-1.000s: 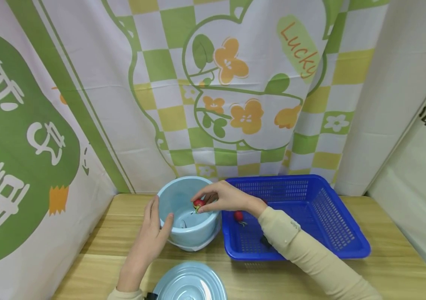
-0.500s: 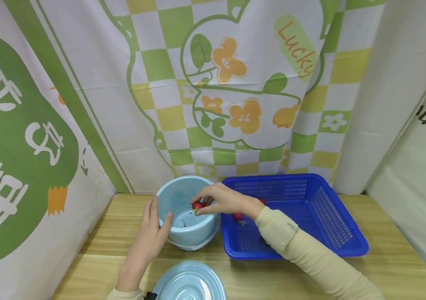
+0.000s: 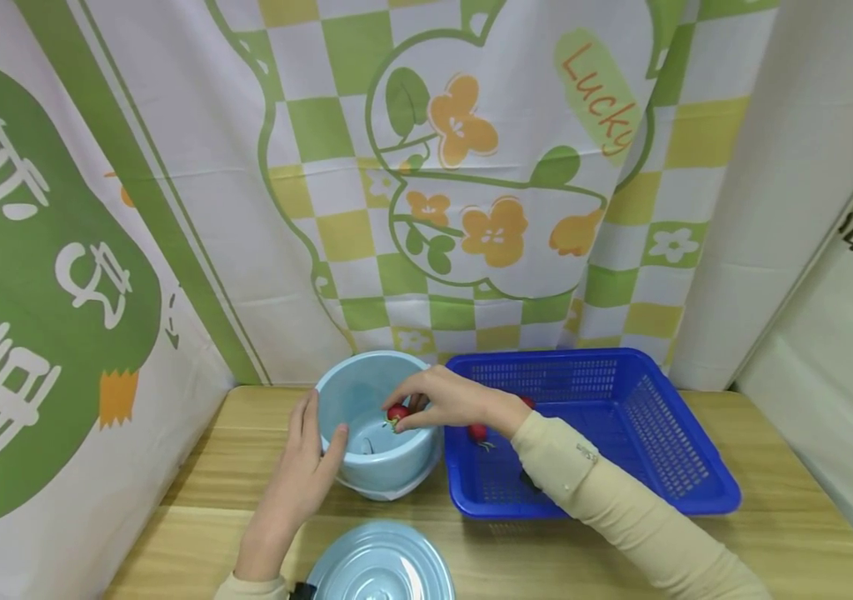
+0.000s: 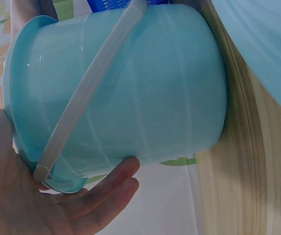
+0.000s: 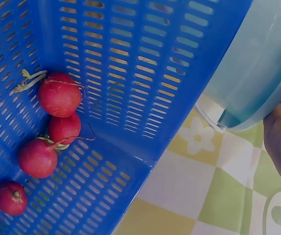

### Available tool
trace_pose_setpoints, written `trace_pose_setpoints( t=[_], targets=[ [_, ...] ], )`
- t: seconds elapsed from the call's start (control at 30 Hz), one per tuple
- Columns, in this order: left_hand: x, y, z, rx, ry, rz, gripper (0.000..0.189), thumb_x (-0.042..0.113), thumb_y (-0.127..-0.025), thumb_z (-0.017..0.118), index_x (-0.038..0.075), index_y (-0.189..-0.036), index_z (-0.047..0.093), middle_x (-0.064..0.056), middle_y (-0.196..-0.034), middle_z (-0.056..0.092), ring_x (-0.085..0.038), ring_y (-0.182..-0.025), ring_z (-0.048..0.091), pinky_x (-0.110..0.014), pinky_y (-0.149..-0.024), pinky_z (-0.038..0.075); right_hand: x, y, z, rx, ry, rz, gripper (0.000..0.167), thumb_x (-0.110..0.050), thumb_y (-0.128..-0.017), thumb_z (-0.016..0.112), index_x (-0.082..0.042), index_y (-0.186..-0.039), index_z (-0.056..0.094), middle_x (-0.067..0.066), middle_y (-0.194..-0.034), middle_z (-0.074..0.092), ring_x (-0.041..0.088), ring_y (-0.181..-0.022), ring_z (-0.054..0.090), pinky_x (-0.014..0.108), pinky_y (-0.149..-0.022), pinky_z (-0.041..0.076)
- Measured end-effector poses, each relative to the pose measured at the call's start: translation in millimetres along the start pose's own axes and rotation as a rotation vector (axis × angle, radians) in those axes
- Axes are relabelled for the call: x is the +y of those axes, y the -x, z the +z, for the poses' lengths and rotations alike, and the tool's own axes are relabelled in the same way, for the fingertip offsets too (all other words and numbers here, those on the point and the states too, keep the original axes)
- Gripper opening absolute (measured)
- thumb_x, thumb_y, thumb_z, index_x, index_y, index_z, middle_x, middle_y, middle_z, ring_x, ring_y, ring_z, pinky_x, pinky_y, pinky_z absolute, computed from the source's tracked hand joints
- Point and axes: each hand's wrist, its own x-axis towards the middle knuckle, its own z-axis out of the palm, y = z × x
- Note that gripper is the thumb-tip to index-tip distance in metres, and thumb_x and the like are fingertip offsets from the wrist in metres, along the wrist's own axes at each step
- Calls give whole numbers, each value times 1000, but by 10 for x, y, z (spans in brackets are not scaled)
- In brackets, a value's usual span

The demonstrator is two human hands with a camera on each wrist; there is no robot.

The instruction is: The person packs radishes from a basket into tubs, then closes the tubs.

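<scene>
My right hand (image 3: 452,397) pinches a small red radish (image 3: 398,412) between thumb and fingers, inside the mouth of the light blue bucket (image 3: 381,475). The radish's green stem end points down. My left hand (image 3: 302,458) grips the bucket's left rim, thumb at the near rim and fingers around the outer side. The left wrist view shows those fingers (image 4: 113,188) along the wall, below the pale carrying handle (image 4: 89,85). A thin dark strand (image 3: 368,447) lies on the bucket's floor. Several radishes (image 5: 59,95) sit in the blue basket (image 3: 666,433), partly hidden by my right arm in the head view.
A round light blue lid (image 3: 381,567) lies on the wooden table (image 3: 202,500) in front of the bucket. The basket stands close against the bucket's right side. A patterned curtain (image 3: 501,317) hangs right behind both.
My right hand has lowered the radish very slightly and turned it a little within the bucket's mouth. The left hand and bucket stay in place.
</scene>
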Motion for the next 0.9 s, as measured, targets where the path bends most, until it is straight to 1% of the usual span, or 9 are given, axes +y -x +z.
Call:
trace_pose_setpoints(
  t=[0.3, 0.47, 0.63, 0.8, 0.9],
  targets=[
    [-5, 2, 5, 5, -5, -4, 80, 49, -113, 43, 0, -168, 12, -21, -172, 16, -50, -148, 37, -68, -115, 37, -12, -1, -9, -20, -12, 7, 33, -17, -98, 78, -4, -128, 75, 7, -117, 77, 7, -95, 74, 18, -84, 58],
    [0, 1, 7, 1, 4, -2, 81, 49, -113, 43, -1, -168, 11, -20, -172, 15, -50, -149, 36, -68, -115, 37, -8, 10, -10, -19, -26, 15, 30, -16, -98, 78, -4, -126, 75, 7, -120, 77, 7, -95, 74, 19, -86, 58],
    [4, 3, 4, -1, 13, 3, 81, 49, -113, 43, -1, -168, 10, -20, -172, 15, -49, -150, 35, -68, -116, 36, -9, 14, -6, -3, -20, 6, 27, -17, -98, 79, -5, -122, 77, 6, -117, 77, 7, -95, 74, 19, -86, 58],
    [10, 2, 3, -5, 25, -5, 82, 49, -113, 43, -1, -168, 9, -20, -172, 14, -48, -151, 34, -67, -116, 36, -9, 15, 3, 7, -29, -4, 24, -16, -98, 78, -6, -120, 78, 5, -115, 78, 6, -93, 74, 19, -86, 58],
    [13, 1, 3, -8, 25, -12, 82, 49, -113, 43, 0, -168, 9, -20, -172, 13, -48, -151, 34, -68, -116, 36, -12, 16, 5, 9, -34, -11, 23, -16, -98, 78, -6, -119, 78, 8, -114, 78, 7, -93, 74, 19, -86, 58]
  ],
)
